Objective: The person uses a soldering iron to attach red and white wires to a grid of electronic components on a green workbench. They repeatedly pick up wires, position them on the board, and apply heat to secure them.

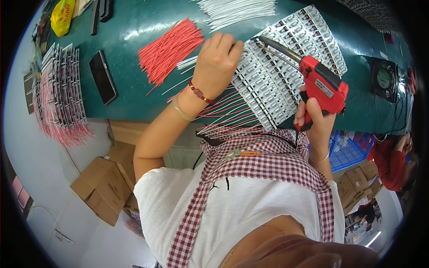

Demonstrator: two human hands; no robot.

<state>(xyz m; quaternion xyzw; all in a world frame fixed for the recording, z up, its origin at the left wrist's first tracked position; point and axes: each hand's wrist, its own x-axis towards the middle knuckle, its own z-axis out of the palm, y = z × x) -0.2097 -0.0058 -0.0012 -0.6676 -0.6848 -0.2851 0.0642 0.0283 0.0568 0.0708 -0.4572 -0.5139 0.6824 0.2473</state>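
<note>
My right hand [316, 121] is wrapped round the grip of a red and black soldering gun [331, 91]. The gun's tip points left, over the upper part of a panel of small white circuit boards [263, 96], close to my left fingertips. My left hand [219, 58] is closed at the panel's upper left edge, with white wires [185, 64] sticking out of its left side. Its fingertips are partly hidden by the hand itself. Red and white wires [230, 114] trail from the panel's lower left rows toward my apron.
A pile of red wires [170, 49] and a pile of white wires [237, 13] lie on the green table [129, 100]. Farther left are a phone [103, 77] and a stack of wired boards [60, 91]. A black fan [384, 79] stands at the right, above a blue crate [351, 149].
</note>
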